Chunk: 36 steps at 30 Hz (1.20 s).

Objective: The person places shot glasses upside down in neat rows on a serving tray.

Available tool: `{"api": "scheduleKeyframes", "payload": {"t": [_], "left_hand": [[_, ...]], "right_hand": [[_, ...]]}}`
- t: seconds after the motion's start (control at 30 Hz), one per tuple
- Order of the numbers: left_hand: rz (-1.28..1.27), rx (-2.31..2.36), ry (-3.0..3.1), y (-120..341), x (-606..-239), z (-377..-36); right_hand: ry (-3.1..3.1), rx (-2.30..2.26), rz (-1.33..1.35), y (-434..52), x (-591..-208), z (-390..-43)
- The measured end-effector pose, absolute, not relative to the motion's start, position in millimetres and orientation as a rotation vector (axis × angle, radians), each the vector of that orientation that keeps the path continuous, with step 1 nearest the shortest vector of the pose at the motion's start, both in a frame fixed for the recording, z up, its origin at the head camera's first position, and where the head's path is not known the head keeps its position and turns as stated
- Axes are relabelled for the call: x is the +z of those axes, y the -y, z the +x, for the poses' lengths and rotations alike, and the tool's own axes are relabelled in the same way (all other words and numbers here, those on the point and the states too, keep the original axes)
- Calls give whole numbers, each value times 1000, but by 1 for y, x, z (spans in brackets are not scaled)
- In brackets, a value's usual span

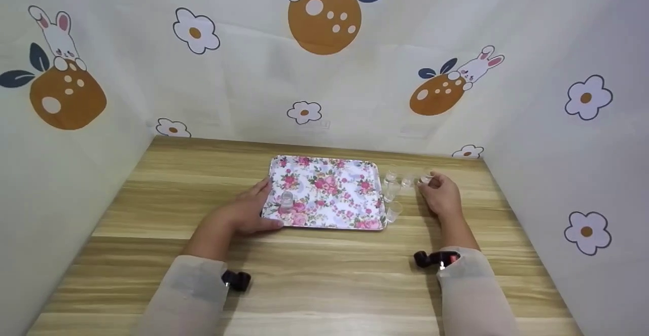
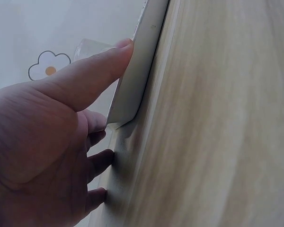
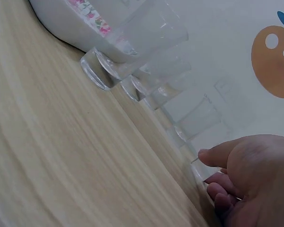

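Observation:
A white tray with pink flowers [image 1: 329,207] lies on the wooden table, and one clear shot glass [image 1: 287,201] stands on its left part. My left hand [image 1: 248,212] is spread round the tray's near left corner. In the left wrist view its thumb [image 2: 106,64] rests on the near rim, with the index finger at the corner. My right hand [image 1: 443,196] pinches another shot glass [image 1: 425,179] between thumb and fingers, right of the tray. In the right wrist view the hand partly hides that glass [image 3: 202,169], whose base is at the tabletop.
Several clear shot glasses [image 1: 391,192] stand along the tray's right edge, with another glass [image 1: 407,180] between them and my right hand. A cloth wall [image 1: 243,87] printed with rabbits and flowers rises behind the table [image 1: 324,280] and at both sides.

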State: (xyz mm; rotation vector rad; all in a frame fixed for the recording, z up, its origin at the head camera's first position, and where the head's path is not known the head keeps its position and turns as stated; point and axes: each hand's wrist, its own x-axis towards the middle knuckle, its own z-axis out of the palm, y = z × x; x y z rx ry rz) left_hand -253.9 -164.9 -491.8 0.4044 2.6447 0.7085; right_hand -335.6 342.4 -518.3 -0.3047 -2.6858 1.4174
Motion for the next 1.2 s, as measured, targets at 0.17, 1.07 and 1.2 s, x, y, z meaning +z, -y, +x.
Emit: {"api": "scheduleKeyframes", "payload": {"t": [0.17,1.07,1.2], "left_hand": [[407,699,-2644,165,-492,-254],[422,704,-2650,165,-492,-255],[416,696,-2651,165,-492,-254]], "right_hand": [[2699,1331,-307,-340,-521,-336],[2440,1471,-398,-327,-488,-328],[2391,1546,-362,-314,-481,-328]]}}
